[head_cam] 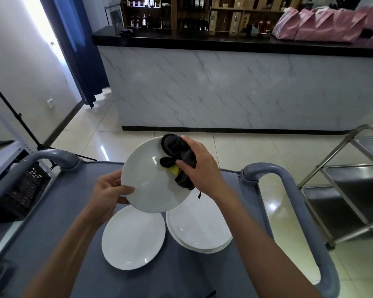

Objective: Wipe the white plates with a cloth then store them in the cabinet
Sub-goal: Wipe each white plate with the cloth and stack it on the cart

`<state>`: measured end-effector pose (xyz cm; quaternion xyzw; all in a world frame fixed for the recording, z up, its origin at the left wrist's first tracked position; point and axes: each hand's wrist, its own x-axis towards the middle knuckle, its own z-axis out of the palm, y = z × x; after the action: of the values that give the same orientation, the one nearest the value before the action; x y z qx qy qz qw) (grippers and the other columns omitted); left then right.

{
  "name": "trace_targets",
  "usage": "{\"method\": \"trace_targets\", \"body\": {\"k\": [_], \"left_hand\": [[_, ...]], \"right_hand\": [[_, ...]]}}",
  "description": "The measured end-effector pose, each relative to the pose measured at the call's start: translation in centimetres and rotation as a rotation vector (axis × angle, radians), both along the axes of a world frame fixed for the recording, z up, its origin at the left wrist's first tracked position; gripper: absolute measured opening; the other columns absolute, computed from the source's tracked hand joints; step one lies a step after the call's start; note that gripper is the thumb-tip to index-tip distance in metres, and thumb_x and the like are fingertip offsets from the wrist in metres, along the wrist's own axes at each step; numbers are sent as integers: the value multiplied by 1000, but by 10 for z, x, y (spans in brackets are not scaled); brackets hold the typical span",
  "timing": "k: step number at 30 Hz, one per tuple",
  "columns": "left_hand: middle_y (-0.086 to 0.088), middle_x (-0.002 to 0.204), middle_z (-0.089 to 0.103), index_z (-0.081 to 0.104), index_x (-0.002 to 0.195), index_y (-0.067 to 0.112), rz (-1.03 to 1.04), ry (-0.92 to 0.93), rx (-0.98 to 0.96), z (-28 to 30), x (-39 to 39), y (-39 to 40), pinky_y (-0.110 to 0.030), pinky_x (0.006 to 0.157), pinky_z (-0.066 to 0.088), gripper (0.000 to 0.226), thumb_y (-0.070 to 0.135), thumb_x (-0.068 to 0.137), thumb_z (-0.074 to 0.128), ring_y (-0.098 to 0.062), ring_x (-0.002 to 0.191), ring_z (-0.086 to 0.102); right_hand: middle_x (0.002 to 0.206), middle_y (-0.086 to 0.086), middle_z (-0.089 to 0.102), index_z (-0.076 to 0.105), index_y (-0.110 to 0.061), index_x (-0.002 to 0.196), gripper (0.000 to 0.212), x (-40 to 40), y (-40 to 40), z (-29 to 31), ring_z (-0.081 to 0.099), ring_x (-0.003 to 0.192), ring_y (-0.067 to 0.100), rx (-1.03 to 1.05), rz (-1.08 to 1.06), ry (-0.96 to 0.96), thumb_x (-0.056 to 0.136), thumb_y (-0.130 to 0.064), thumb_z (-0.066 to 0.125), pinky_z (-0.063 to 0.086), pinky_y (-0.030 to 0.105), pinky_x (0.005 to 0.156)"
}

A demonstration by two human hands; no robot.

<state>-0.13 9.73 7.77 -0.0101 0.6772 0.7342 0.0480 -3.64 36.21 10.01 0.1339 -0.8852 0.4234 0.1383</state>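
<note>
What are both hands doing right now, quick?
Left hand: closed, gripping the rim of the raised white plate.
Right hand: closed, clutching the dark cloth against that plate.

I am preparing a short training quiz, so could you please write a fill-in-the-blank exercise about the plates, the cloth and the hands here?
1. The left hand holds the round white plate by its ____ rim.
2. The right hand presses a dark ____ onto that plate.
3. The single white plate lies on the grey ____.
4. The white plate stack lies to its ____.

Missing words: left; cloth; cart; right
</note>
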Motion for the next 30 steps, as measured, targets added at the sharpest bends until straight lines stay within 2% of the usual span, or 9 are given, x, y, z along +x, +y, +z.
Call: {"method": "trace_targets", "body": {"k": [4,7,11,15,21,26,28,30], "left_hand": [[-8,84,75,76,100,17,5,-5,3,-6,-2,-2,-39,57,61,50,-23,77,57,-25,71,70],[-10,86,75,79,96,18,6,-15,17,-9,-2,-5,-40,58,61,47,-20,77,59,-27,72,70],[-9,85,74,80,95,21,-1,-12,11,-10,-3,-7,-40,58,61,48,-18,75,61,-26,72,70],[-12,86,74,80,97,20,-18,-24,12,-9,1,-8,-42,59,61,47,-7,59,74,-28,72,70],[-13,90,75,76,102,13,61,-64,11,-18,1,-1,-40,62,60,42,-19,80,60,-32,79,69],[-16,88,72,74,91,4,129,-105,46,-25,3,14,-51,81,56,32,-16,84,51,-37,81,65],[-19,86,65,72,86,3,125,-99,102,-27,6,20,-50,81,52,27,-10,83,48,-37,81,60],[-19,90,61,70,92,2,85,-110,203,-28,11,23,-47,83,49,26,7,78,49,-35,84,58]], "right_hand": [[131,-11,54,41,-37,145,68,4,2,0,52,117,7,-40,-9,10,86,-31,75,49,39,101],[125,-12,57,43,-39,142,69,9,2,1,55,112,8,-82,1,9,83,-29,77,50,41,98],[124,-11,59,45,-35,142,69,14,0,1,56,112,10,-102,-30,22,82,-27,79,50,40,98],[124,-10,59,46,-31,143,69,22,-3,-6,56,112,8,-104,-47,53,83,-23,78,51,36,96],[123,-9,59,51,-24,141,62,31,-7,-14,56,111,5,-122,-93,178,85,-17,77,51,34,94],[124,-4,61,55,-18,137,59,41,-7,-18,58,114,15,-116,-142,296,84,-9,78,52,40,94],[122,2,62,58,-14,135,58,44,-6,-19,60,112,20,-116,-153,351,81,-4,78,53,42,91],[120,5,63,59,-13,133,58,45,-3,-18,61,109,24,-105,-157,411,80,0,79,54,42,89]]}}
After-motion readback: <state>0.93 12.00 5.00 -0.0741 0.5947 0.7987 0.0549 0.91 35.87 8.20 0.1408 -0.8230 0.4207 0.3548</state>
